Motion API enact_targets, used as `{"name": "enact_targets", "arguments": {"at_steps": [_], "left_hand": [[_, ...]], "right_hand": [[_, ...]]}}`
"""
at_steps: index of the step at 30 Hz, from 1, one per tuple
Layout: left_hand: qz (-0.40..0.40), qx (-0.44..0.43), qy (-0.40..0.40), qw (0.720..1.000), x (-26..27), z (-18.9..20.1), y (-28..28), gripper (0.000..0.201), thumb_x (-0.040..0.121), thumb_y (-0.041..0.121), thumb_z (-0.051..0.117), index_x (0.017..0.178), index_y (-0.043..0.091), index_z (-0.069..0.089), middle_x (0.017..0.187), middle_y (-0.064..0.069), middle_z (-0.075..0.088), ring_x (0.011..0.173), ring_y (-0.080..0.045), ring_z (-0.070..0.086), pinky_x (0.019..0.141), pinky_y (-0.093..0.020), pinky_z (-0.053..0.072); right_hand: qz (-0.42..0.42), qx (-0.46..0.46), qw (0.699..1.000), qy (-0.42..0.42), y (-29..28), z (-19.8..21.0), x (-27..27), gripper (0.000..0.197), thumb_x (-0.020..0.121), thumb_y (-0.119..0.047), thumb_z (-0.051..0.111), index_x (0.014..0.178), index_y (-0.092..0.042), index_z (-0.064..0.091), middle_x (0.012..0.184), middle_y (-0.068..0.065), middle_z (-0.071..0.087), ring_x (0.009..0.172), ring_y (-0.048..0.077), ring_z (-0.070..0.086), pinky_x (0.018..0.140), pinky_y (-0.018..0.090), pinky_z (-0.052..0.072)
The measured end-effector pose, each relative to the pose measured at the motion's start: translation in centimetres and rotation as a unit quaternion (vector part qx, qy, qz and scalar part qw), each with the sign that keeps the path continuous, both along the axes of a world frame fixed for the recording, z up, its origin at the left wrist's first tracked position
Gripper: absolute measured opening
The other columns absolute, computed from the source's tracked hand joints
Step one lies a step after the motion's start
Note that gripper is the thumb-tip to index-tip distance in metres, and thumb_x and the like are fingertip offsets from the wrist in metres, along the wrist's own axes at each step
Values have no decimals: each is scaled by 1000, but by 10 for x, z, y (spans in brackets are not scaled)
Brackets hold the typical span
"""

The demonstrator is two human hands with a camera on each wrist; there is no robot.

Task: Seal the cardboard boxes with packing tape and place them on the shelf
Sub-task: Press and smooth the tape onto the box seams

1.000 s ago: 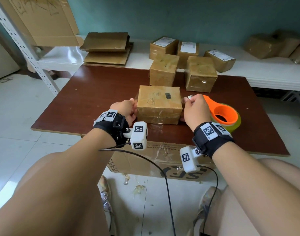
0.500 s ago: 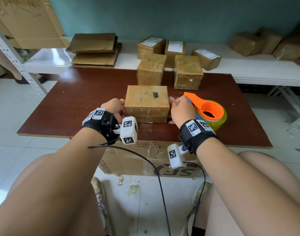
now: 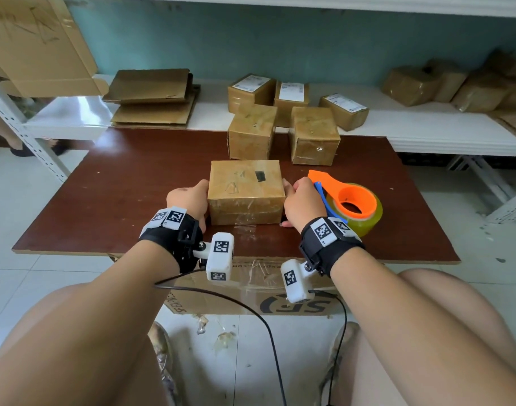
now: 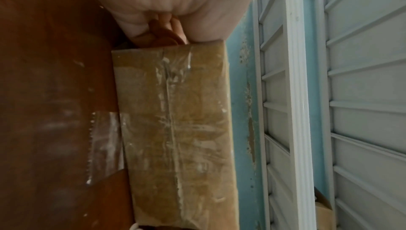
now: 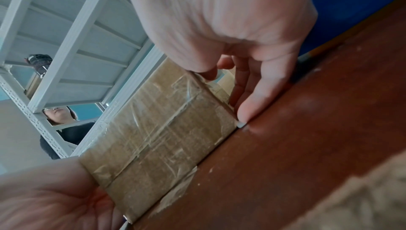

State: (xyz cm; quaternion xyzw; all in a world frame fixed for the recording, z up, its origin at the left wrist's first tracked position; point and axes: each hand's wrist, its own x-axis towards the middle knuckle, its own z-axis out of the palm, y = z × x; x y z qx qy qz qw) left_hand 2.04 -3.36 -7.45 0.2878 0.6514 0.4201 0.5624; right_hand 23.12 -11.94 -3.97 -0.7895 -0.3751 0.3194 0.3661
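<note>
Hidden fingers, cropped shelf boxes

Both the left hand's (image 3: 189,200) and right hand's (image 3: 302,202) fingers vanish behind the taped box (image 3: 245,191); labels on the shelf parcels (image 3: 252,83) are too small to read; wrapped boxes (image 3: 485,83) blur at the right edge.

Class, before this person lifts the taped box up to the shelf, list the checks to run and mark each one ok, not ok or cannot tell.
1. Left hand on the box side: ok.
2. Right hand on the opposite side: ok.
3. Front seam taped: ok.
4. Loose tape end stuck to the table: not ok.
5. Tape dispenser out of the way: ok.
6. Bottom seam sealed: cannot tell.
</note>
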Motion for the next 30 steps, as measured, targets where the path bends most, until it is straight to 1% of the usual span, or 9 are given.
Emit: {"name": "enact_targets", "arguments": {"at_steps": [2,5,9,12,16,19,23,27,30], "left_hand": [[-21,12,24,999,0,-5,1,33,68,45,74,78,17,60,91,-11,70,83,-26,68,89,-56,63],[-25,34,31,999,5,2,-6,29,80,48,68,84,20,61,102,-11,70,92,-27,69,91,-52,62],[-30,31,38,998,6,2,-2,32,72,49,68,84,20,62,105,-13,72,94,-30,71,93,-53,62],[-42,26,53,997,6,1,0,33,71,50,65,85,20,63,111,-16,73,100,-34,73,93,-54,62],[-58,30,63,996,6,2,-2,30,74,50,61,82,21,61,107,-14,70,102,-35,72,96,-55,61],[-60,39,90,993,6,4,-4,25,89,44,64,80,22,58,104,-13,68,96,-31,68,97,-55,61],[-72,59,153,984,4,5,-3,30,78,51,61,73,22,57,96,-13,68,95,-37,71,97,-57,60],[-75,90,217,969,3,-1,3,38,101,38,62,68,22,54,91,-15,64,88,-32,61,98,-57,58],[-71,81,221,969,1,-7,7,45,99,35,65,61,16,52,82,-15,61,81,-30,58,85,-47,58]], "right_hand": [[2,-1,1000,0,1,-1,1,30,112,-41,49,117,-12,49,92,3,57,74,24,65,67,51,67],[3,-3,1000,7,3,-2,2,30,112,-41,48,118,-12,49,94,2,56,76,23,65,67,51,67],[6,-14,1000,15,5,-3,4,29,112,-42,47,120,-13,50,93,0,55,78,23,65,68,48,67],[6,-26,999,22,7,-3,5,31,112,-45,47,120,-15,50,95,1,55,86,29,70,65,44,67],[10,-33,999,26,9,-6,6,33,111,-48,46,119,-16,49,94,0,54,87,31,71,49,31,60],[16,-28,999,27,9,-8,8,37,111,-51,44,118,-14,50,94,0,55,79,27,70,43,25,54],[18,-28,999,32,8,-9,8,38,111,-51,44,115,-14,51,93,1,57,84,31,72,41,24,52],[32,-28,999,29,8,-11,10,34,112,-46,46,114,-13,51,94,2,58,79,27,70,39,22,50],[35,-25,999,24,8,-11,12,36,112,-46,45,112,-11,52,89,2,58,67,21,66,38,21,49]]}}
